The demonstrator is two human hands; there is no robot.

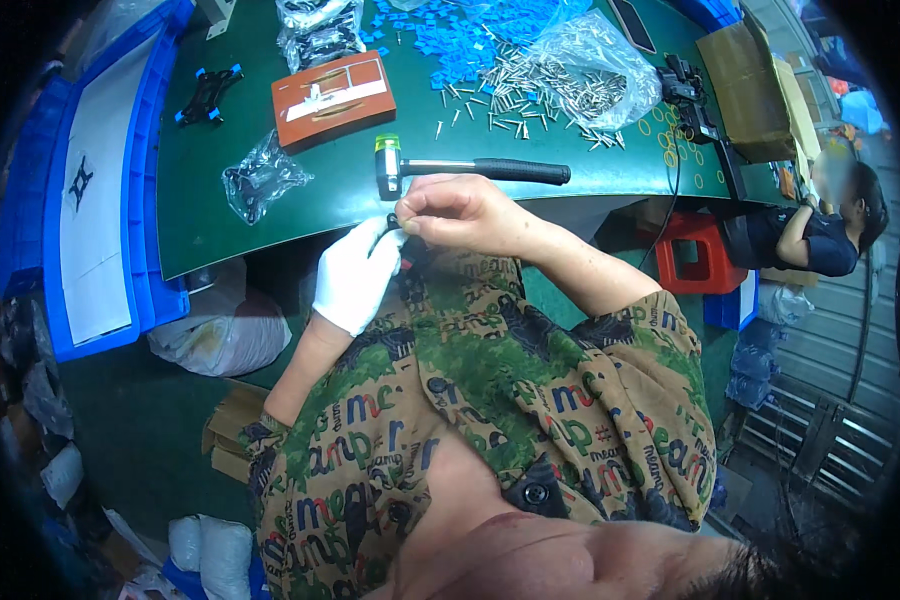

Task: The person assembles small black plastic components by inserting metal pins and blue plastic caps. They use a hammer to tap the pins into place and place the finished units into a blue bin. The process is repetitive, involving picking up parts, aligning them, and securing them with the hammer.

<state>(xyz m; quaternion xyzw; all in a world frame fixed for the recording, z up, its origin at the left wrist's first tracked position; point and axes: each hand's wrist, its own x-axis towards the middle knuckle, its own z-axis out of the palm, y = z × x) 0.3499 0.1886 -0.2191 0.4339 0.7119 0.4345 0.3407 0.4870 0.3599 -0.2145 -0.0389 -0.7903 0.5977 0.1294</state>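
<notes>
1. Green work table (270,215): spans the far half of the view; its near edge runs just beyond the hands.
2. Blue bin (100,200): stands at the table's left edge, lined with a white sheet.
3. Clear bag of metal pins (595,70): lies far right on the table; loose pins and small blue plastic parts (450,40) are scattered to its left.
4. Orange-brown fixture block (332,97): sits far of the hammer.
5. Hammer (470,168): lies flat just beyond the hands, head to the left, black handle to the right.
6. Left hand (355,275): wears a white glove, fingers closed around a small black part (392,222).
7. Right hand (460,212): bare, fingertips pinched narrow on the same part, which is held at the table's near edge.
</notes>
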